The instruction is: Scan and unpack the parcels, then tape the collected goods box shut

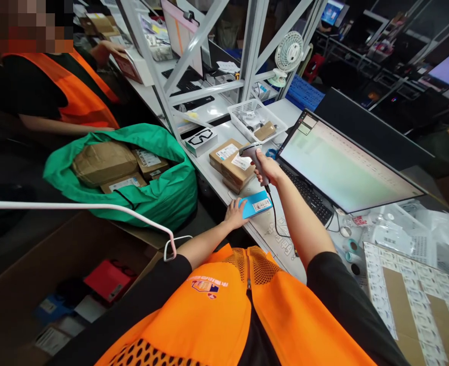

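Note:
My right hand (pixel 267 170) is closed around the handle of a grey barcode scanner (pixel 252 152), its head aimed down over the table. My left hand (pixel 235 213) grips the near end of a flat blue parcel (pixel 256 204) with a white label, lying at the table's front edge just below the scanner. A black cable runs down from the scanner past the blue parcel. Two brown cardboard parcels (pixel 232 165) with labels sit stacked just beyond the scanner.
A monitor (pixel 342 165) and black keyboard (pixel 308 195) stand to the right. A white basket (pixel 255 121) and a small fan (pixel 287 56) sit behind. A green sack (pixel 163 188) full of parcels lies left, by a person in an orange vest (pixel 68 89). Label sheets (pixel 411 300) lie near right.

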`<state>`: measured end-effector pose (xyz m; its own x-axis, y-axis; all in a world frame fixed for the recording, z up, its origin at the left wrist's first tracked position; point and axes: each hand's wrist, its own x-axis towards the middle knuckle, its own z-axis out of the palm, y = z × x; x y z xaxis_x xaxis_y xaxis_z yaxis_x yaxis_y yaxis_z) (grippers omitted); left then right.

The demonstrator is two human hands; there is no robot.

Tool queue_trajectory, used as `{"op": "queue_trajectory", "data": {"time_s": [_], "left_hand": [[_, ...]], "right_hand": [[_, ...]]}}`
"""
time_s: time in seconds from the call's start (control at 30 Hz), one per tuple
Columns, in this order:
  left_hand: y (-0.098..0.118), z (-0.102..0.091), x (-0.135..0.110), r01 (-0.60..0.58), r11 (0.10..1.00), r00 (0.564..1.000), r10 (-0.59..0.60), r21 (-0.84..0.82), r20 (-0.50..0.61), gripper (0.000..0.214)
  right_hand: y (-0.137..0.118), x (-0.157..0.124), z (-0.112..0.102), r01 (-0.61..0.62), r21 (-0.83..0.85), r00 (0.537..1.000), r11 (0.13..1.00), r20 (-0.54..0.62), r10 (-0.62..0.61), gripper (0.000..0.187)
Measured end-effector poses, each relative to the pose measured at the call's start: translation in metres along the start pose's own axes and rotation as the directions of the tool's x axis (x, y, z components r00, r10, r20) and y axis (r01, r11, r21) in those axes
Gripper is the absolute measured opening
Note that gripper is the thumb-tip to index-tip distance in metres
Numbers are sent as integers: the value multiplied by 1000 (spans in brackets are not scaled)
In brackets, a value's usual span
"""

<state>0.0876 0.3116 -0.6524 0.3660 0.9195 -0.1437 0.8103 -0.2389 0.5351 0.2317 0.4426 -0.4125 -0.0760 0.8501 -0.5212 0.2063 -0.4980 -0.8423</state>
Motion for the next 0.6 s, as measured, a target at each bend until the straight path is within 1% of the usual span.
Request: {"op": "queue_trajectory", "data": {"time_s": [0.13, 0.23, 0.3, 0.37, 0.5, 0.6], "left_hand": [[0, 0, 0, 7, 1000, 1000, -7, 10, 12, 96], [0, 2, 0, 3, 1000, 1000, -3, 19, 5, 97], [0, 3, -1, 6, 1000, 1000, -6, 20, 6, 97], [1, 4, -1, 11, 1000, 1000, -11, 15, 6, 96], [2, 3, -2, 27, 1000, 1000, -27, -6, 14, 97], [3, 2, -2, 42, 999, 998, -41, -19, 41, 98]], "right_hand": [[-14, 29, 20, 0, -56, 1000, 998, 21, 1, 72], [-24, 57, 39, -65, -129, 997, 990, 36, 70, 69], [-28, 73, 52, -120, -184, 992, 976, 21, 126, 68], [-31, 87, 61, -147, -217, 988, 965, 11, 153, 68], [-31, 104, 69, -113, -197, 993, 974, 7, 117, 69], [-31, 110, 70, -89, -197, 996, 976, -45, 82, 66]]}}
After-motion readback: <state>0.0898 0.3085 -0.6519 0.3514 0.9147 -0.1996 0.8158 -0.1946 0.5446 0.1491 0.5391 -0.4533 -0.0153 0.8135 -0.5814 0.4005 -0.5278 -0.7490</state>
